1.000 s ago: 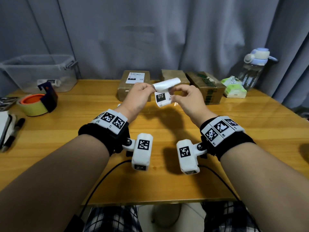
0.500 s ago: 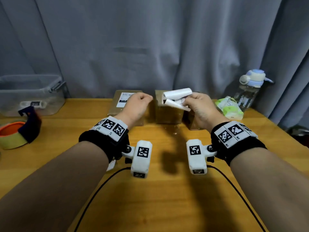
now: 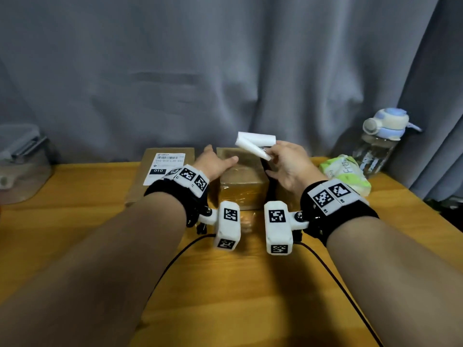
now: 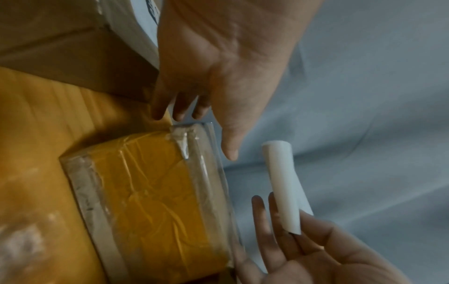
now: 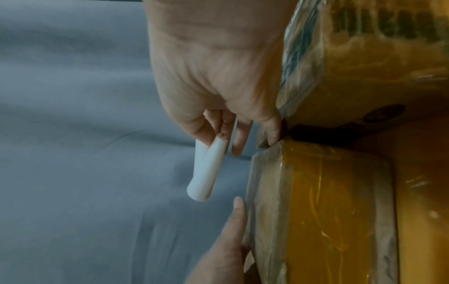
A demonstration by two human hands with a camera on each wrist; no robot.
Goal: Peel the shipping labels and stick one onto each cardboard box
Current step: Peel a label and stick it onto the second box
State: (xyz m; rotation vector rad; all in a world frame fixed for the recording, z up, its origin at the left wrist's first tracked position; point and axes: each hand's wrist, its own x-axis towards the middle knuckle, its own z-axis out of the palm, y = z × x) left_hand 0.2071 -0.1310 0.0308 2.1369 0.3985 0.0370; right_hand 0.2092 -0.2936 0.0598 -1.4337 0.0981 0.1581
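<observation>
Three cardboard boxes stand in a row at the back of the wooden table (image 3: 75, 221). The left box (image 3: 140, 186) carries a white shipping label (image 3: 166, 165). The taped middle box (image 3: 240, 186) (image 4: 145, 192) (image 5: 316, 211) has a bare top. My right hand hides most of the right box (image 5: 364, 57). My left hand (image 3: 220, 156) (image 4: 194, 119) is open, with straight fingers at the middle box's left far corner and its thumb along the top edge. My right hand (image 3: 271, 152) (image 5: 218, 138) pinches a curled white label (image 3: 255, 144) (image 4: 284, 182) (image 5: 209, 169) above the middle box.
A water bottle (image 3: 383, 146) and a green wipes pack (image 3: 348, 176) stand at the back right. A clear plastic bin (image 3: 20, 161) sits at the far left. A grey curtain hangs right behind the boxes. Black cables (image 3: 175, 256) trail across the near table.
Both hands moved forward from mid-table to the boxes. My left hand let go of the label and opened at the middle box. My right hand carried the curled label along.
</observation>
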